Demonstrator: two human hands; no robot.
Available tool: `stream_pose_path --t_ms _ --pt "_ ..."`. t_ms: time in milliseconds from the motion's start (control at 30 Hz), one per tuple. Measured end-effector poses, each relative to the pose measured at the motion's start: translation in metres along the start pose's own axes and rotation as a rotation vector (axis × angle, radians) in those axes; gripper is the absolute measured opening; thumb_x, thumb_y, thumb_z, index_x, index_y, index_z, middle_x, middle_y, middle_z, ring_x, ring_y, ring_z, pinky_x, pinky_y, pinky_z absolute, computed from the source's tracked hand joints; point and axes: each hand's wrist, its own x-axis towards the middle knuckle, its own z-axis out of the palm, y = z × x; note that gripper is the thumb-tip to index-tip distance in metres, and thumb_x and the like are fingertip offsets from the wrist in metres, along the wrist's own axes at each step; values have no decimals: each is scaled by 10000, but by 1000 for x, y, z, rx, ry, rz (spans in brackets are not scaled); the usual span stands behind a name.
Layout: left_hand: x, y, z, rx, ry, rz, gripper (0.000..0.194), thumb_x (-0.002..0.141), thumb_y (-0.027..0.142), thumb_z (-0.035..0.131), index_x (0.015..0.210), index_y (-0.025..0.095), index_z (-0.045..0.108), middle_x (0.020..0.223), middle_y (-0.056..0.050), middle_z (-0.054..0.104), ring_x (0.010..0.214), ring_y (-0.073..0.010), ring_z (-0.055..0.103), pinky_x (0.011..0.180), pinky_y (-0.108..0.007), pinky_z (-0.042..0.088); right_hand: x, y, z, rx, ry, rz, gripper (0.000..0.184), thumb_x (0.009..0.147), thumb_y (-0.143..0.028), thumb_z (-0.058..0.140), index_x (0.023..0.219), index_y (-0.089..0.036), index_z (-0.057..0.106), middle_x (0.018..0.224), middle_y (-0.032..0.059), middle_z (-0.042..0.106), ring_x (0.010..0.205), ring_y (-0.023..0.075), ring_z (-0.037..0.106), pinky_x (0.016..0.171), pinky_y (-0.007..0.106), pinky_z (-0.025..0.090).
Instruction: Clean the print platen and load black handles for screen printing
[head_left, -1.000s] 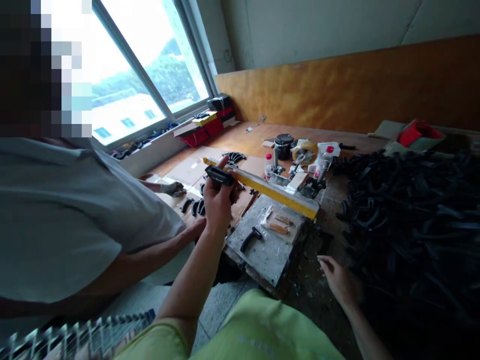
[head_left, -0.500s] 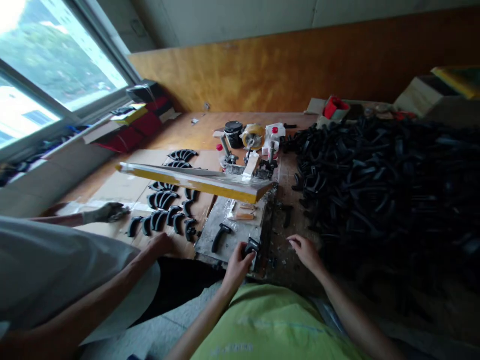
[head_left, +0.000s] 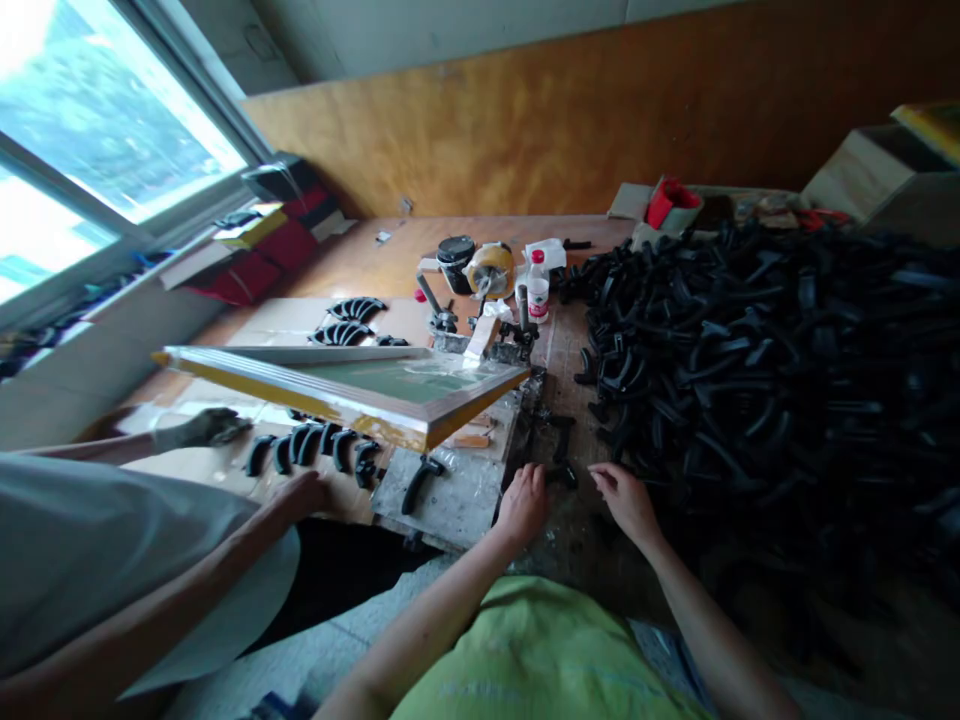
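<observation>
Black plastic handle (head_left: 561, 474), a small curved piece, lies on the grimy tabletop (head_left: 577, 540) between the person's two hands, just right of the grey printing plate (head_left: 457, 495). The left hand (head_left: 523, 503) rests beside it with fingers loosely spread and grasps nothing; whether a fingertip touches the piece I cannot tell. The right hand (head_left: 626, 500) lies open too, palm down, its fingers pointing toward the same piece, holding nothing.

One more handle (head_left: 418, 482) sits on the plate, under the raised screen frame (head_left: 341, 385), which is tilted up on its hinge clamps. By my judgement the work is only a little way in: about seven finished handles (head_left: 311, 447) lie in a row on the cardboard (head_left: 247, 375) to the left, with two fanned clusters (head_left: 349, 320) farther back, while a very large heap of handles (head_left: 765, 350), too many to count, waits on the right.

A co-worker in a grey shirt has one gloved hand (head_left: 202, 428) on the cardboard and one bare hand (head_left: 300, 495) near the row. Beyond the frame stand one small bottle (head_left: 537, 287), one tape roll (head_left: 489, 269) and one dark jar (head_left: 455, 258).
</observation>
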Motion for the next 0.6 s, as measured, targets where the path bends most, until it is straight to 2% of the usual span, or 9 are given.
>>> stream_pose_path --t_ms 100,200,267,433,600 --pt "-32 -9 -9 -165 114 48 411 832 159 540 1242 144 520 1250 -126 582 1172 -225 535 1025 -370 429 5 0 1 67 -47 29 324 835 -419 468 972 -193 655 894 82 712 792 221 666 734 331 491" --pt "-63 -16 -18 -275 204 -9 287 853 186 522 1131 176 594 1118 -105 649 1025 -205 619 908 -343 508 23 -12 3 80 -99 9 341 861 -460 454 940 -196 655 708 42 685 701 212 655 721 322 472" --pt "-78 -20 -22 -328 253 -68 224 873 220 506 1057 188 630 1002 -87 679 888 -186 656 802 -308 542 44 -24 3 64 -112 -45 361 885 -480 429 907 -201 656 639 22 656 661 205 641 707 314 457" --pt "-86 -27 -27 -462 349 -176 224 897 341 498 949 216 677 829 -45 690 658 -139 643 614 -230 533 129 -57 -1 72 -65 -181 307 901 -384 420 968 -199 655 683 23 680 692 197 652 705 298 462" --pt "-77 -30 -40 -598 445 -276 304 844 512 551 882 255 708 766 -33 687 601 -137 615 562 -227 518 230 -80 -5 -37 38 -281 224 850 -225 486 954 -203 683 935 63 726 881 211 669 789 306 473"
